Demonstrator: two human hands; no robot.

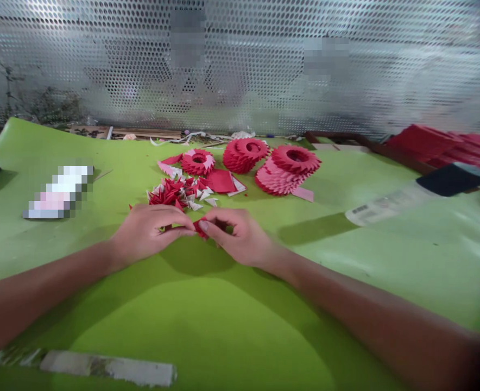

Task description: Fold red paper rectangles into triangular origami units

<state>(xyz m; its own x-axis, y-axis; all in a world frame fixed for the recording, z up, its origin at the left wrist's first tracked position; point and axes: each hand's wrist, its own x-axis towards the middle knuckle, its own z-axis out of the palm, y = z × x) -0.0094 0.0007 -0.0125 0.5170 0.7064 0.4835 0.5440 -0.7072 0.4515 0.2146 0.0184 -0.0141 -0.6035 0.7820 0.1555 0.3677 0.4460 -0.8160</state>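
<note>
— Green sheet (199,336), smooth, spread over the work surface. What lies nearest?

— Near left: a worn pale strip (109,369), ragged along its edges, lying crosswise below the left forearm.

— Next, the hands?

— 2 bare ones, mid-sheet, almost meeting. Left hand (144,231): thumb and forefinger drawn together at the left edge of a small red paper piece (200,228). Right hand (246,236): thumb over the same piece, fingers curled behind, pinching it. Fold detail too small to read.

— Where is that piece exactly?

— Between the fingertips, on the near side of a loose pile of folded points (169,193), mostly red, some whitish.

— To the sides?

— Left: a flat object (58,193), blurred out. Right: a clear container (378,209) with a dark top; standing or lying, cannot tell.

— Beyond the pile?

— A red square sheet (220,181), touching the pile's right side. Then 3 ringed paper builds, left to right: 1 low red-and-pink ring (188,164), 1 taller red stack (235,158), 1 pink stack (275,176) with a red top. Pink slip (304,194) just beside the last.

— Far edge?

— Far right, piled red material (427,144). Behind everything, a perforated metallic screen (240,81).
</note>
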